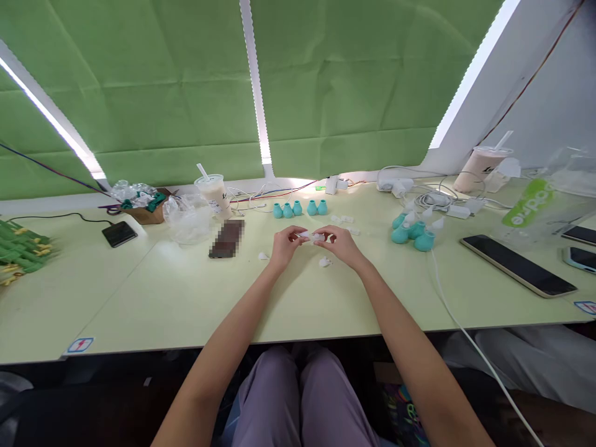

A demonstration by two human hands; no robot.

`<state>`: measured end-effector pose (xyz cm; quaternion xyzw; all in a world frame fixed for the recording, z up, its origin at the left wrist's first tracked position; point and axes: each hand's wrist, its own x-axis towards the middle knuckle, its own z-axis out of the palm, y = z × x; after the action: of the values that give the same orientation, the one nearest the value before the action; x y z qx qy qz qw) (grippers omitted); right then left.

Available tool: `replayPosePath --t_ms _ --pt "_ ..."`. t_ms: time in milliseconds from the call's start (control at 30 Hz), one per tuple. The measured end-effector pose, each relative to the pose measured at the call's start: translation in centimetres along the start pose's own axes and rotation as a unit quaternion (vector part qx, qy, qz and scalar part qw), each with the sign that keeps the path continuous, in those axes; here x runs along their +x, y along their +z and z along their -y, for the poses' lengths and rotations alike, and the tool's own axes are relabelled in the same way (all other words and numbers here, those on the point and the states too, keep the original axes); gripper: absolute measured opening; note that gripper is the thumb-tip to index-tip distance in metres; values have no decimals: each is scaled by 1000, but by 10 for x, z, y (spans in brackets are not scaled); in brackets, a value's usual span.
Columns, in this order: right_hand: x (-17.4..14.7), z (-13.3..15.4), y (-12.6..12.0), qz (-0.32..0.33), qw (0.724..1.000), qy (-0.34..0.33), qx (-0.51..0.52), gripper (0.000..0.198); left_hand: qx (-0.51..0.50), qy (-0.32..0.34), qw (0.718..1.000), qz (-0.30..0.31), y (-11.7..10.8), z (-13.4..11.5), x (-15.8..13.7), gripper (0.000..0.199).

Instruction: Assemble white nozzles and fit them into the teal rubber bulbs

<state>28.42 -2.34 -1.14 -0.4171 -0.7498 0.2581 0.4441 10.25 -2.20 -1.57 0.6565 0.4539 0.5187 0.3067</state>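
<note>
Five turquoise vase-shaped pieces (288, 212) stand beyond the left hand (282, 246) and right hand (344, 244). Both pinch small white plastic parts (318, 237).

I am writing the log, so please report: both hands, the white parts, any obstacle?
Left hand, right hand pinching small white parts. Loose white piece on table, near right hand. Nothing visibly blocking.
</note>
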Motion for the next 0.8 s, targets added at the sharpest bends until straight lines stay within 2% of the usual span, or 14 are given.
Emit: replayPosePath --t_ms 267,667,800 --pt "0 3 1 -6 1000 -12 7 21 62 -4 998 19 -1 5 0 25" --pt "0 -1 3 0 997 6 82 24 -37 -48 998 -18 9 4 -6 31" --pt "0 0 3 -2 997 3 74 24 -69 -69 995 4 8 4 -6 33"
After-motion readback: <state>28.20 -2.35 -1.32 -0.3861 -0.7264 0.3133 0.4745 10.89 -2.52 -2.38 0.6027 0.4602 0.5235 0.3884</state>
